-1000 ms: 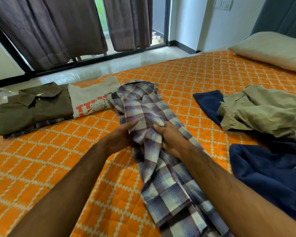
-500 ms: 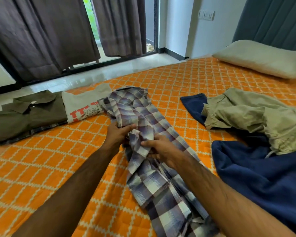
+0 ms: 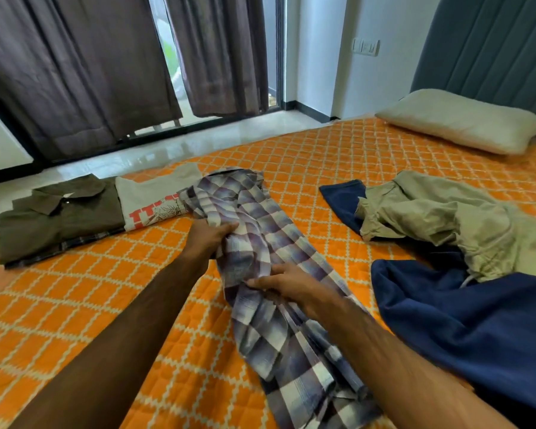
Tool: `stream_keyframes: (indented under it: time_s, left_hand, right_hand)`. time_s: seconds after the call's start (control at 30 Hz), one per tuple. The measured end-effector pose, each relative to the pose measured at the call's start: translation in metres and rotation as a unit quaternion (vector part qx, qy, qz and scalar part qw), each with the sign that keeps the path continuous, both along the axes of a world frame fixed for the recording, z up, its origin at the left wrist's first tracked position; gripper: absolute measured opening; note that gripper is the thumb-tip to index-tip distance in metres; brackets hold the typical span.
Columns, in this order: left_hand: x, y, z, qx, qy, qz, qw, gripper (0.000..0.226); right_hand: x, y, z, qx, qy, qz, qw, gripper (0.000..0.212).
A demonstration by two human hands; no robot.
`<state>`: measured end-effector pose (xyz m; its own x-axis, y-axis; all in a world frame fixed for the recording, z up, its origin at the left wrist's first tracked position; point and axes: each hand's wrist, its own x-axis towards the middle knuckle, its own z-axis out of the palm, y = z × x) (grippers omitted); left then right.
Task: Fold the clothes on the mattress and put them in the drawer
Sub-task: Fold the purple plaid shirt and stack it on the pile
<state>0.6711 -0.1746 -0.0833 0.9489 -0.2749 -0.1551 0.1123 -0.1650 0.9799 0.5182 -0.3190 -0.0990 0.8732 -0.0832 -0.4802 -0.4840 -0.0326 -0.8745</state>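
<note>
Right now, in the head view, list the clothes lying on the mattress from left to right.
Folded olive shirt → folded grey printed T-shirt → checked shirt, gripped by the left hand and right hand → khaki garment, lying on a navy garment.

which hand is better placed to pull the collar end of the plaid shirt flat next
Left, probably. The left hand already grips the plaid shirt nearest its far end; the right hand holds it lower down.
</note>
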Motion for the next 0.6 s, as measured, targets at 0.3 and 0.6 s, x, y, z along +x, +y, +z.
stream_keyframes:
  time_s: [0.3, 0.6]
  left_hand:
    - [0.002, 0.007, 0.004, -0.090, 0.110, -0.020, 0.990, 0.036]
    - [-0.025, 0.021, -0.039, -0.071, 0.122, -0.010, 0.990, 0.035]
  right_hand:
    - [0.004, -0.015, 0.018, 0.070, -0.047, -0.156, 0.984, 0.027]
    - [-0.042, -0.023, -0.008, -0.025, 0.068, 0.115, 0.991, 0.050]
